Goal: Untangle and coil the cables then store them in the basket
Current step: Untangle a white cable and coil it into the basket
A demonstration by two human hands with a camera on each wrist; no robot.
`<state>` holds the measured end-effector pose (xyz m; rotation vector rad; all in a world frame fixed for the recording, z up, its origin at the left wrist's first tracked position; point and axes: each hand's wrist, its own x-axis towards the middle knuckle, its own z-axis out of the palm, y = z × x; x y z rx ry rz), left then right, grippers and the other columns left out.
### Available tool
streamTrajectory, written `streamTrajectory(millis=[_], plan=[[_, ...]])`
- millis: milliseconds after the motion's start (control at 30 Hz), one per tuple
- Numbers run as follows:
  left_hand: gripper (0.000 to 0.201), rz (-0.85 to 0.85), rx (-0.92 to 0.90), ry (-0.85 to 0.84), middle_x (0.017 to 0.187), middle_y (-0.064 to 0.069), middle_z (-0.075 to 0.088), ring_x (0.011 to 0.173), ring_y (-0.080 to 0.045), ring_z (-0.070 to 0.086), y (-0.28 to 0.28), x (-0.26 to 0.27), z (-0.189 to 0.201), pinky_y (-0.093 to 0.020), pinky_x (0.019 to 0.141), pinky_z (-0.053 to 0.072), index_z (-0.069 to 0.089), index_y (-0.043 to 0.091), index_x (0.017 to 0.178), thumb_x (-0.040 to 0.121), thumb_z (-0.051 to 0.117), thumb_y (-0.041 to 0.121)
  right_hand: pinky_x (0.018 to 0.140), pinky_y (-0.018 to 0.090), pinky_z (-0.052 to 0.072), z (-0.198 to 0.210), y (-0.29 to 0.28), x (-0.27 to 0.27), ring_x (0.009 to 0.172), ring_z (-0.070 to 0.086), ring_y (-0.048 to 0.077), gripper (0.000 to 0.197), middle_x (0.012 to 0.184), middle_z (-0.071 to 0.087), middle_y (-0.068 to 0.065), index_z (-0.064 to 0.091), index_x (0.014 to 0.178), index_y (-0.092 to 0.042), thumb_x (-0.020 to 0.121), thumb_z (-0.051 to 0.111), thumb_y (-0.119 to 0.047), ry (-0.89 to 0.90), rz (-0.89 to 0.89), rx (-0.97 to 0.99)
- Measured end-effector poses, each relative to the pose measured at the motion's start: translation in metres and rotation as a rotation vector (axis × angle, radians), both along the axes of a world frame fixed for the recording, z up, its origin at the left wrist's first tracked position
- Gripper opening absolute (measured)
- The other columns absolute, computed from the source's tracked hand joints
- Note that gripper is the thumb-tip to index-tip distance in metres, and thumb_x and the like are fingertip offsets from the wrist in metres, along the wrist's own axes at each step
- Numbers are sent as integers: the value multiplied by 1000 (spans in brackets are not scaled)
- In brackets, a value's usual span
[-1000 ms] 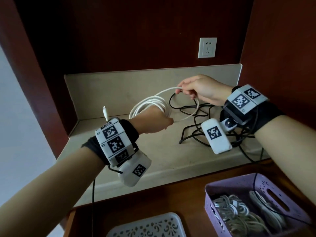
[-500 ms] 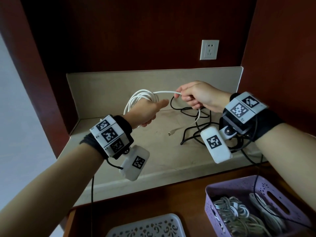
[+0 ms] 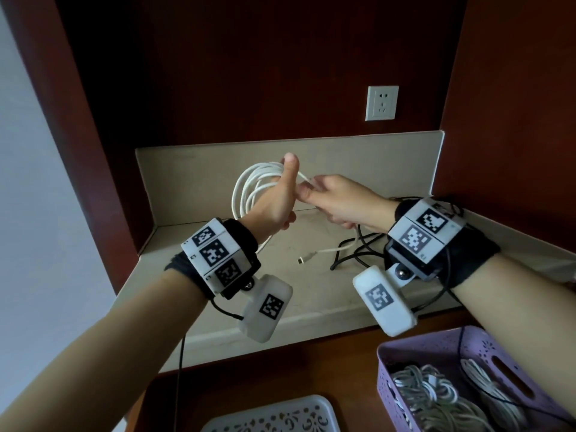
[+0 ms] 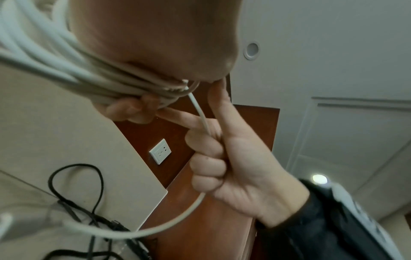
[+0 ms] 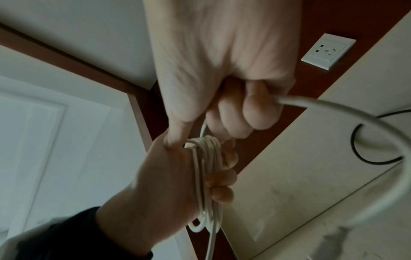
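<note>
At the centre of the head view the left hand [image 3: 276,202] is raised with its thumb pointing up, and its fingers are curled around a bundle of white cable [image 3: 249,185] loops. The loops hang to the left of that hand, above the beige surface [image 3: 174,294]. In the right wrist view the loops cross the left palm and the fingertips close over them, so this grip is tight on the coil.

The right hand [image 3: 338,201] sits just right of the left, and its thumb tip touches the left hand near the thumb base. Its fingers are folded into a fist around the free run of the same cable. The left wrist view shows the strand entering the fist at the top and leaving at the bottom. From there the loose end curves down to the surface, and its plug [image 3: 300,260] lies flat at centre frame.

A tangle of black cable [image 3: 352,252] lies on the surface to the right of the plug, partly hidden under the right wrist.

In the lower right corner a purple basket [image 3: 414,347] holds several coiled pale cables. A white basket [image 3: 271,416] shows at the bottom edge. A wall socket [image 3: 381,102] sits in the upper right on the dark wooden wall.
</note>
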<state>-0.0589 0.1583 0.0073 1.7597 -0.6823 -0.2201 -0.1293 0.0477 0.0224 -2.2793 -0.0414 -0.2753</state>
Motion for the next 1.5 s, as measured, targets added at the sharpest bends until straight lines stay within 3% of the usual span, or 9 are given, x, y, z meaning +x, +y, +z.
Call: streamTrajectory(millis=[67, 133, 400, 533, 833, 1067, 1200, 1333, 1500], plan=[[85, -89, -41, 102, 54, -4, 34, 50, -14, 32, -2, -2, 5, -26, 51, 25, 61, 4, 98, 91, 6, 67, 33, 16, 22, -1, 1, -2, 29, 28, 3, 40, 47, 42, -7, 60, 108, -6, 89, 58, -41, -59, 1, -52], [80, -187, -82, 205, 54, -5, 35, 51, -16, 32, -4, -4, 10, -27, 51, 25, 61, 14, 86, 90, 5, 70, 36, 10, 27, -1, 1, -3, 31, 41, -1, 26, 39, 50, -13, 65, 98, -6, 87, 64, -29, -127, -36, -60], [72, -278, -46, 251, 48, -1, 51, 52, -16, 35, -10, -14, 8, -27, 53, 28, 50, 12, 69, 89, 13, 70, 35, 14, 24, -8, -2, -5, 32, 35, 1, 25, 40, 45, -9, 53, 59, -11, 80, 66, -15, -127, -136, 142], [69, -242, -75, 254, 42, -4, 49, 49, -17, 34, -18, -21, 3, -26, 51, 28, 43, 9, 66, 91, 18, 68, 36, 18, 25, -13, -1, -4, 34, 34, 7, 28, 43, 48, -3, 51, 56, -14, 81, 62, -18, -119, -156, 135], [61, -224, -182, 301, 64, -8, 46, 62, -19, 46, -26, -25, -9, -28, 57, 40, 45, 10, 64, 94, 24, 60, 52, 19, 40, -26, -10, -3, 54, 53, 10, 21, 60, 57, 4, 57, 64, -9, 82, 62, -18, -142, -190, 65], [64, -420, -189, 339, 84, -16, 55, 80, -20, 56, -24, -24, -5, -27, 78, 42, 54, 2, 87, 97, 17, 53, 42, 15, 29, -25, -13, -2, 37, 40, 0, 33, 40, 44, -12, 46, 51, -17, 80, 60, -13, -189, -276, 103], [53, -494, -75, 289, 73, -6, 60, 65, -10, 56, -12, -24, 5, -17, 64, 43, 54, 9, 91, 99, 18, 47, 37, 19, 23, -20, -17, -4, 31, 29, 3, 32, 37, 35, -9, 45, 54, -16, 84, 58, -18, -193, -309, 94], [20, -537, 241, 76, 90, -2, 60, 83, -12, 54, 13, -19, 20, -21, 79, 46, 60, 13, 94, 97, 44, 25, 35, 19, 19, -20, -28, -7, 35, 26, 7, 30, 45, 35, -3, 48, 59, -15, 88, 56, -15, -190, -326, 228], [18, -138, 106, -196, 91, 0, 59, 82, -14, 58, 34, -8, 28, -30, 72, 53, 61, 12, 98, 94, 54, 28, 34, 18, 15, -20, -29, -13, 30, 23, 4, 29, 37, 43, -9, 48, 61, -14, 89, 50, -7, -183, -266, 373]])
